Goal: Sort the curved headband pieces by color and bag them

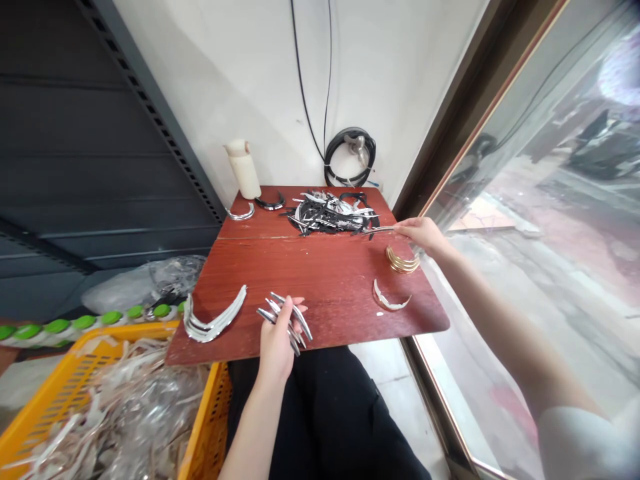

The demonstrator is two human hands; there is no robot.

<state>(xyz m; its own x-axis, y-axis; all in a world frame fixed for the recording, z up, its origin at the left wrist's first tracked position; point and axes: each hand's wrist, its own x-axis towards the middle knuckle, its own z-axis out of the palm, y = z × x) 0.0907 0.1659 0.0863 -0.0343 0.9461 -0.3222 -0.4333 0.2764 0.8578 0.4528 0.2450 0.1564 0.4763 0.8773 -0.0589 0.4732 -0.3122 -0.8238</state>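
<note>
Pinching a thin strip (pixel 383 229), the right hand (pixel 423 233) is outstretched (the left hand (pixel 278 335) clutches silver strips (pixel 304 324)).

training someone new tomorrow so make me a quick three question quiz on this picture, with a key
1. True or false: the left hand holds several shiny curved strips.
2. In the picture, the bundle of thin hoops just below the right hand is which colour? A) blue B) gold C) green
3. Fill in the blank: from the wearer's side, the yellow basket is to the ____ of the dark trousers.

Key: 1. True. 2. B. 3. Left.
</note>
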